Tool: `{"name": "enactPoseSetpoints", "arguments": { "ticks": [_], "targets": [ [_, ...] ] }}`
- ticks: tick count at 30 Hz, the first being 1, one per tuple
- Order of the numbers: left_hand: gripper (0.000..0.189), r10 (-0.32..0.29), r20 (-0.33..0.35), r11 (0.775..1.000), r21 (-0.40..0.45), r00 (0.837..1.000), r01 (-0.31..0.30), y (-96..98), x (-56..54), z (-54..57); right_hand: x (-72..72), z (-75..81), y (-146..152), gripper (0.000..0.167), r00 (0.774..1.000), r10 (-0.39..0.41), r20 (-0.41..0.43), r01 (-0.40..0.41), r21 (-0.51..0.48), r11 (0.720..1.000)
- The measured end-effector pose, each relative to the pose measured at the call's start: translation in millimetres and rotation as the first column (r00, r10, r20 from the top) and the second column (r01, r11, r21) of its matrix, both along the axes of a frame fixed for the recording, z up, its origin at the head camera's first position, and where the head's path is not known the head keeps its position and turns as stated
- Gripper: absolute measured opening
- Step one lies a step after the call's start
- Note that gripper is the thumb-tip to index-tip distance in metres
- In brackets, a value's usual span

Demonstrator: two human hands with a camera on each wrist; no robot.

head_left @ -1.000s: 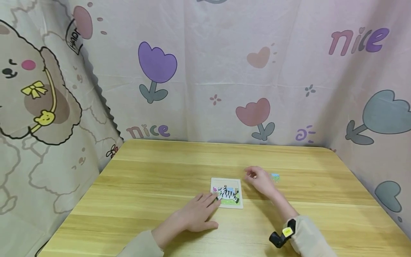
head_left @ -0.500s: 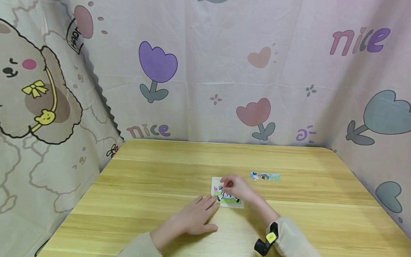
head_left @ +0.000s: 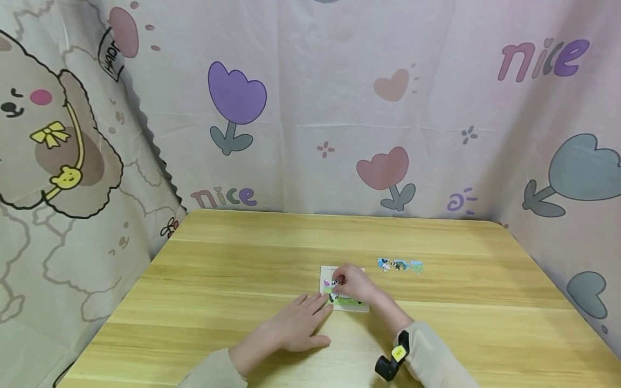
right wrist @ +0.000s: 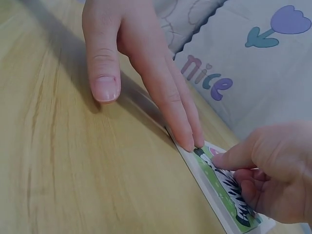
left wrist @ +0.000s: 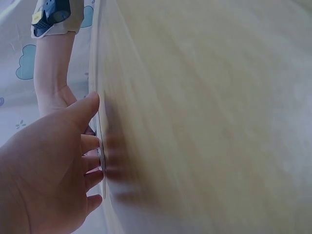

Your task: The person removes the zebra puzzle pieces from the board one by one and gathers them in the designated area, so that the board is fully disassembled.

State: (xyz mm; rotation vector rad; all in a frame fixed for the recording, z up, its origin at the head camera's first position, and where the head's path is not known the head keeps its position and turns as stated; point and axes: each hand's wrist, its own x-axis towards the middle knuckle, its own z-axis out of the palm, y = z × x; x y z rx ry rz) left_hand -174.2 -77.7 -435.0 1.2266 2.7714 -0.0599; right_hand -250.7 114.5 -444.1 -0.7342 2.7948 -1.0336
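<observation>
A small jigsaw puzzle board (head_left: pixel 328 269) with a zebra picture on green grass lies mid-table. My left hand (head_left: pixel 302 324) lies flat, its straight fingertips resting on the board's near left edge; the left wrist view shows this hand (left wrist: pixel 53 161) from the thumb side. Over the board's upper part, my right hand (head_left: pixel 358 283) has its fingers curled and pinches a puzzle piece, mostly hidden by the fingers. In the right wrist view its thumb touches the zebra picture (right wrist: pixel 229 187). Loose puzzle pieces (head_left: pixel 400 265) lie in a row right of the board.
The wooden table (head_left: pixel 233 253) reaches back to a patterned curtain (head_left: pixel 310 97) that also hangs along both sides. A black wrist camera (head_left: pixel 392 360) is strapped to the right forearm.
My right hand has come left from the loose pieces to the board, uncovering the row of pieces, and then shifted slightly over the picture. My left hand has stayed on the board's edge.
</observation>
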Motion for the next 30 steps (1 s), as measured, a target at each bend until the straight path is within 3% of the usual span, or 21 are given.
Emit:
{"name": "enactPoseSetpoints", "arguments": {
  "ticks": [10, 20, 30],
  "targets": [
    [0.07, 0.01, 0.0, 1.0, -0.003, 1.0, -0.01, 0.7, 0.6, 0.5, 2.3, 3.9, -3.7, 0.017, 0.999, 0.004, 0.034, -0.003, -0.03, 1.0],
    [0.07, 0.002, 0.004, 1.0, 0.003, 1.0, -0.002, 0.6, 1.6, 1.1, 5.5, -0.8, -1.8, 0.012, 0.996, -0.018, 0.086, 0.031, -0.149, 0.988],
    [0.071, 0.009, 0.016, 1.0, 0.01, 1.0, -0.009, 0.8, 2.0, 1.0, 2.5, -5.3, 14.6, 0.016, 0.982, 0.005, 0.189, 0.059, -0.331, 0.942]
  ]
}}
